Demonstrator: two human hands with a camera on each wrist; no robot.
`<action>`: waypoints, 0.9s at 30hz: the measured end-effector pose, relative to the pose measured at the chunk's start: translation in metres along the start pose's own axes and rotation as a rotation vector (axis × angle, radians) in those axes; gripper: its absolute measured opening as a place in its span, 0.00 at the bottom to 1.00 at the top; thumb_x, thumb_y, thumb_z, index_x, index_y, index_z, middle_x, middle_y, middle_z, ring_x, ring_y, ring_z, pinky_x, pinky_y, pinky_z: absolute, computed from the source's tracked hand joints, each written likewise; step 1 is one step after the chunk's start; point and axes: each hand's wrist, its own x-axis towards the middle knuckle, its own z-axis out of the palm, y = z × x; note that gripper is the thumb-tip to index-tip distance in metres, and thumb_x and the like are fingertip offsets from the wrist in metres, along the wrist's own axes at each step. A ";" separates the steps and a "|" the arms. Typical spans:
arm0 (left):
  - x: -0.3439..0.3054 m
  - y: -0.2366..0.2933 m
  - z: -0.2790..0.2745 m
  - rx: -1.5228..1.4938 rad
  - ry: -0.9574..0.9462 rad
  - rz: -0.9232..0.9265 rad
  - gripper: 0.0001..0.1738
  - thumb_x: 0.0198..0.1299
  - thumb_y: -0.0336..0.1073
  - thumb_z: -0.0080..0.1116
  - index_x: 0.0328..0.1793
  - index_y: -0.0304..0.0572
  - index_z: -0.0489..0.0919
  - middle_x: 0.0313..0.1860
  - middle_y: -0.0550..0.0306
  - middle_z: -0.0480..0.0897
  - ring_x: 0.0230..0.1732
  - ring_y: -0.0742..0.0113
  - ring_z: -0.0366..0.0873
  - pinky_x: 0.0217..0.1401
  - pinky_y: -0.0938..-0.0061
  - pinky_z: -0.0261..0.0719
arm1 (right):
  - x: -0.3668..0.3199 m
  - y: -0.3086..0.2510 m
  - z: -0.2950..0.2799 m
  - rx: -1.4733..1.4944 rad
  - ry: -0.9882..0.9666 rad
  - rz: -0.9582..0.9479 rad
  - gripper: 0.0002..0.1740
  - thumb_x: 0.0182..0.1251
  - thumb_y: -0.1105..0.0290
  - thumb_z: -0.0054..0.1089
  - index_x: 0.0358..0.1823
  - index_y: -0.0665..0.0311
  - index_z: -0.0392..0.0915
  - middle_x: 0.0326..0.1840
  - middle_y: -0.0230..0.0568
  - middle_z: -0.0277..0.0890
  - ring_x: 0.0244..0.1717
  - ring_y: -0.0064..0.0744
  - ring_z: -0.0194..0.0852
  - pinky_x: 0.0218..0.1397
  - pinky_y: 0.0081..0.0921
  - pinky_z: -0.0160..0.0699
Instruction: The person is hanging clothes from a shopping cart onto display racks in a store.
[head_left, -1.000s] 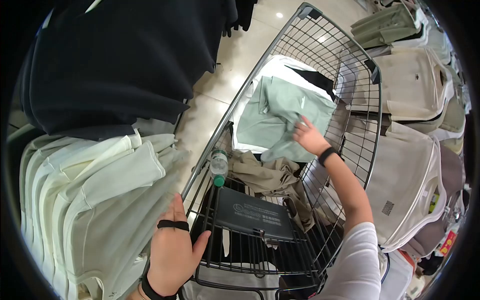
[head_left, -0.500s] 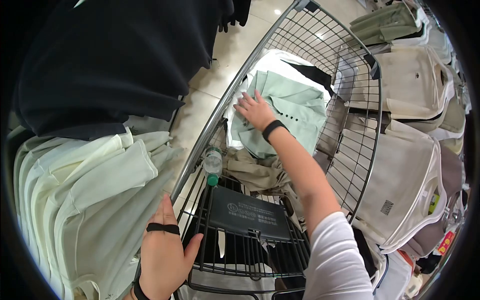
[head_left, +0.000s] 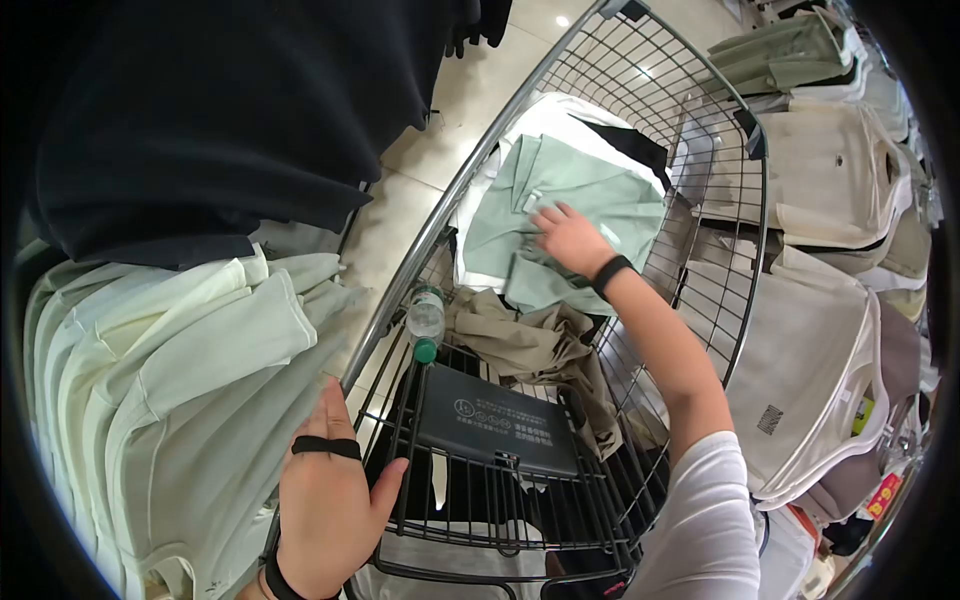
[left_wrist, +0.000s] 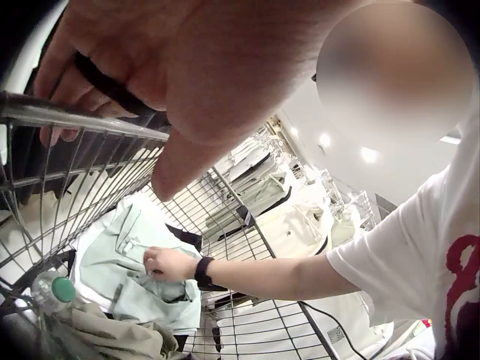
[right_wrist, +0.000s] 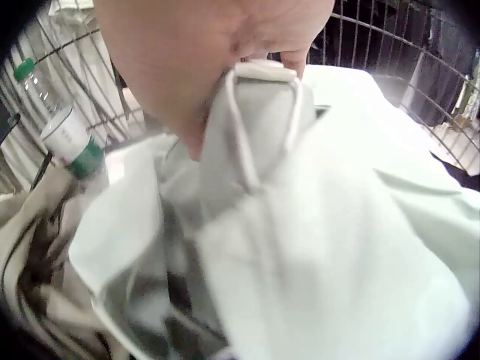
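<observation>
Inside the shopping cart, a light green garment lies over a white one. My right hand pinches a raised fold of the green garment; in the right wrist view the fold, with a white drawcord, stands up between thumb and fingers of the hand. My left hand rests at the cart's side rail with its fingers straight and thumb apart; from the left wrist it lies over the rail, its fingertips partly hidden.
A green-capped bottle, crumpled beige cloth and a dark printed panel are at the cart's near part. Dark clothes and pale clothes hang at the left, more garments at the right.
My right hand went left across the green garment, then back right, and now holds a fold of it. The garment's upper part lies rearranged. My left hand stays by the rail.
</observation>
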 end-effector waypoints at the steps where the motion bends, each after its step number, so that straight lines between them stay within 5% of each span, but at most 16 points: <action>1: 0.001 0.000 0.000 -0.006 0.000 -0.009 0.46 0.51 0.36 0.63 0.69 0.16 0.50 0.57 0.21 0.67 0.56 0.31 0.68 0.59 0.58 0.68 | 0.017 -0.005 -0.009 -0.020 0.139 0.000 0.09 0.57 0.66 0.52 0.36 0.54 0.82 0.59 0.31 0.69 0.67 0.33 0.57 0.70 0.41 0.54; 6: 0.005 -0.003 0.002 -0.050 0.041 0.024 0.46 0.48 0.32 0.64 0.68 0.16 0.52 0.56 0.25 0.70 0.53 0.35 0.72 0.55 0.60 0.72 | 0.074 -0.012 0.038 -0.242 0.264 0.117 0.12 0.61 0.65 0.48 0.41 0.53 0.80 0.56 0.29 0.71 0.66 0.33 0.58 0.74 0.43 0.44; 8: 0.006 -0.003 0.001 -0.030 0.039 0.025 0.45 0.48 0.32 0.64 0.68 0.17 0.52 0.55 0.25 0.71 0.52 0.36 0.72 0.54 0.60 0.72 | 0.079 -0.012 0.043 -0.146 -0.032 0.199 0.11 0.59 0.65 0.48 0.36 0.53 0.81 0.49 0.28 0.75 0.61 0.31 0.62 0.76 0.42 0.40; 9: 0.006 -0.002 0.001 -0.023 0.037 0.022 0.45 0.48 0.31 0.65 0.68 0.17 0.53 0.54 0.26 0.71 0.51 0.37 0.73 0.53 0.60 0.73 | 0.076 -0.011 0.040 -0.146 -0.030 0.201 0.11 0.59 0.65 0.48 0.36 0.53 0.81 0.49 0.28 0.75 0.61 0.31 0.62 0.76 0.42 0.40; 11: 0.008 -0.003 0.003 -0.014 0.063 0.041 0.45 0.48 0.31 0.65 0.68 0.17 0.53 0.53 0.27 0.72 0.50 0.38 0.73 0.52 0.60 0.73 | 0.058 -0.005 0.033 -0.167 -0.028 0.113 0.09 0.56 0.66 0.50 0.30 0.52 0.81 0.39 0.26 0.77 0.53 0.29 0.67 0.74 0.41 0.44; 12: 0.009 -0.002 0.001 -0.016 0.058 0.034 0.44 0.48 0.31 0.65 0.68 0.18 0.54 0.53 0.27 0.72 0.50 0.38 0.73 0.52 0.60 0.73 | 0.046 -0.002 0.035 -0.239 0.148 0.064 0.07 0.54 0.66 0.51 0.24 0.52 0.80 0.32 0.25 0.75 0.48 0.29 0.68 0.72 0.40 0.49; 19: 0.037 0.011 -0.008 0.013 -0.044 0.048 0.43 0.49 0.33 0.65 0.67 0.19 0.55 0.49 0.30 0.74 0.46 0.39 0.74 0.50 0.60 0.73 | -0.057 0.017 0.000 -0.143 0.442 0.020 0.12 0.53 0.68 0.50 0.38 0.52 0.78 0.37 0.30 0.68 0.43 0.31 0.66 0.58 0.36 0.65; 22: 0.046 0.029 -0.005 0.174 -0.009 0.077 0.45 0.49 0.36 0.64 0.67 0.18 0.54 0.47 0.33 0.75 0.45 0.41 0.74 0.51 0.61 0.72 | -0.087 0.031 0.014 -0.057 0.267 0.126 0.13 0.52 0.68 0.51 0.40 0.51 0.78 0.37 0.31 0.68 0.42 0.30 0.67 0.45 0.30 0.66; 23: 0.050 0.035 -0.006 0.220 -0.001 0.085 0.45 0.49 0.37 0.64 0.67 0.18 0.54 0.47 0.34 0.75 0.46 0.42 0.74 0.52 0.61 0.72 | -0.091 0.034 0.019 -0.051 0.266 0.125 0.13 0.52 0.68 0.51 0.40 0.51 0.78 0.37 0.31 0.68 0.42 0.30 0.67 0.45 0.30 0.66; 25: 0.058 0.046 -0.010 0.245 -0.032 0.066 0.45 0.49 0.37 0.64 0.67 0.17 0.53 0.47 0.34 0.75 0.45 0.43 0.74 0.52 0.61 0.72 | -0.096 0.040 0.024 0.011 -0.055 0.279 0.12 0.53 0.68 0.51 0.39 0.50 0.79 0.39 0.31 0.68 0.43 0.31 0.69 0.44 0.30 0.68; 27: 0.068 0.052 -0.007 0.183 -0.018 0.053 0.45 0.49 0.37 0.64 0.67 0.17 0.54 0.47 0.34 0.75 0.45 0.43 0.74 0.51 0.60 0.72 | -0.096 0.041 0.024 0.131 -0.082 0.347 0.15 0.52 0.67 0.53 0.43 0.50 0.78 0.43 0.33 0.69 0.45 0.34 0.70 0.45 0.33 0.70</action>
